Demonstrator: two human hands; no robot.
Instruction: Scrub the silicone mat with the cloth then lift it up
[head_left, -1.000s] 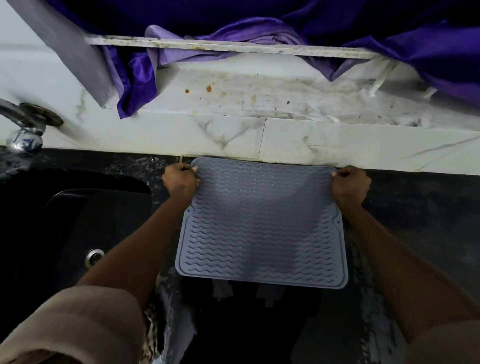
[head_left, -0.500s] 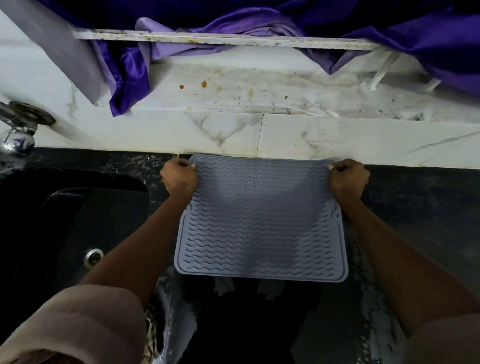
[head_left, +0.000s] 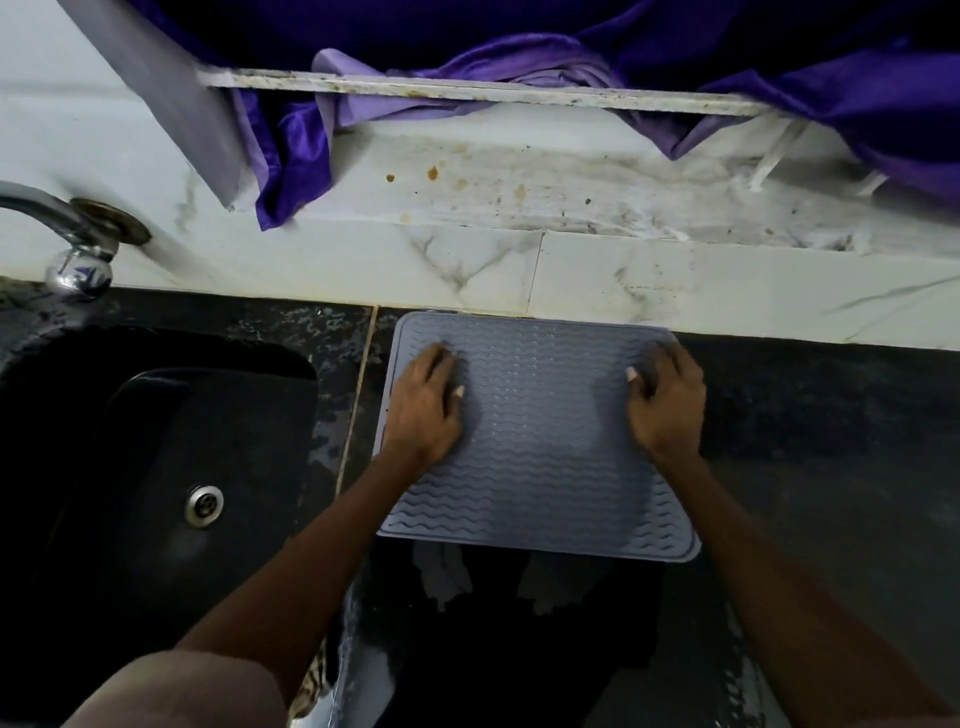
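A: What is the person wearing?

B: Short sleeves in a pale beige or tan cloth. The left sleeve (head_left: 176, 691) fills the lower left corner and ends above the elbow; only a sliver of the right one shows at the bottom right edge.

A: And lower down?

B: Both forearms are bare, as are the left hand (head_left: 423, 410) and right hand (head_left: 667, 405). No watch, ring or glove shows. A light thumbnail stands out on each hand.
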